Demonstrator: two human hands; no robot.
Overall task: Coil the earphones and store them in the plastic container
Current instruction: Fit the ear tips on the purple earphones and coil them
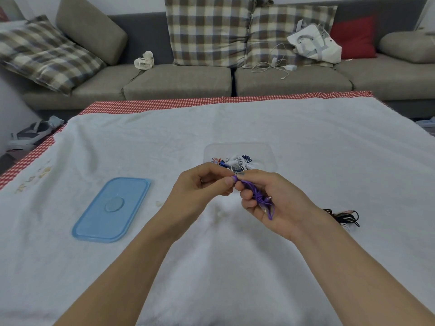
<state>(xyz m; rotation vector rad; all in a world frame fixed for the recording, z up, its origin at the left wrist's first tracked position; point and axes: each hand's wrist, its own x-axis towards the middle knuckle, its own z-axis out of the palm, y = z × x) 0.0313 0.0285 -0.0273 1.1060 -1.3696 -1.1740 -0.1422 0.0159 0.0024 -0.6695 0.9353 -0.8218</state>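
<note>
Purple earphones (pixel 259 196) between both hands

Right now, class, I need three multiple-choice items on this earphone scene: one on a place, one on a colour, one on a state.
1. Where does the blue lid lie?
A. On the container
B. On the cloth, left of the hands
C. On the sofa

2. What colour are the earphones in the hands?
A. Purple
B. Green
C. Yellow

3. How is the plastic container?
A. Closed
B. Overturned
C. Open, earphones inside

Answers: B, it lies flat beside the left hand; A, purple cord in the right hand; C, no lid on it.
</note>
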